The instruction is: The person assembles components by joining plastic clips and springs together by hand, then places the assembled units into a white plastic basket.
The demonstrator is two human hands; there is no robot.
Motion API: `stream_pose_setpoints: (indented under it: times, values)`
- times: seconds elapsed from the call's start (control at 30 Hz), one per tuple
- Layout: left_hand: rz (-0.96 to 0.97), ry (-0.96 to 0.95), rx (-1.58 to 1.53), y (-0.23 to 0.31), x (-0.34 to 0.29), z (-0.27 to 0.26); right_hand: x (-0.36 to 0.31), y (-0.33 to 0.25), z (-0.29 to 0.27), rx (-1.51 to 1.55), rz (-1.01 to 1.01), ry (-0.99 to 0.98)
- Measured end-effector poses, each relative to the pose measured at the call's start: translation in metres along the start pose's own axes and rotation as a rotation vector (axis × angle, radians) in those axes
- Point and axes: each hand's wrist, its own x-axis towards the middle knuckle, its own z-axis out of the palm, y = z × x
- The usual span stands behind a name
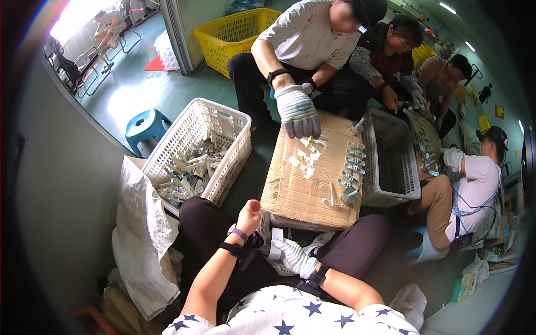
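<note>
In my lap, my right hand [300,259], in a striped knit glove, grips a white roll of tape [276,244]. My left hand [250,218] is bare and closed, raised just off the near left corner of the cardboard [296,192]. What its fingers hold, if anything, cannot be made out. On the cardboard lie pale clips [302,162] in a loose group, and a row of greenish clips [354,161] runs along its right side. A co-worker's gloved hand [298,110] reaches over the far part of the board, apart from mine.
A white basket [237,151] of loose clips stands at left, beside a blue stool [146,127] and a white sack [142,240]. Another, greyish basket [399,192] adjoins the cardboard at right. Several people sit along the far and right sides. A yellow basket [215,50] stands behind.
</note>
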Motion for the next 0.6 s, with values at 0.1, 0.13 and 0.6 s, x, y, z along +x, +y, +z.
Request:
stream_pose_setpoints:
  times: [0.1, 0.13, 0.6]
  values:
    - [-0.158, -0.509, -0.293, 0.029, -0.031, 0.002, -0.011, -0.011, 0.013, 0.183, -0.071, -0.025]
    - [-0.077, -0.518, -0.343, 0.047, -0.04, 0.004, -0.016, -0.019, 0.016, 0.217, -0.017, -0.052]
    - [-0.343, -0.356, -0.745, 0.052, -0.051, 0.033, 0.055, -0.192, -0.059, -0.815, -0.676, 0.418]
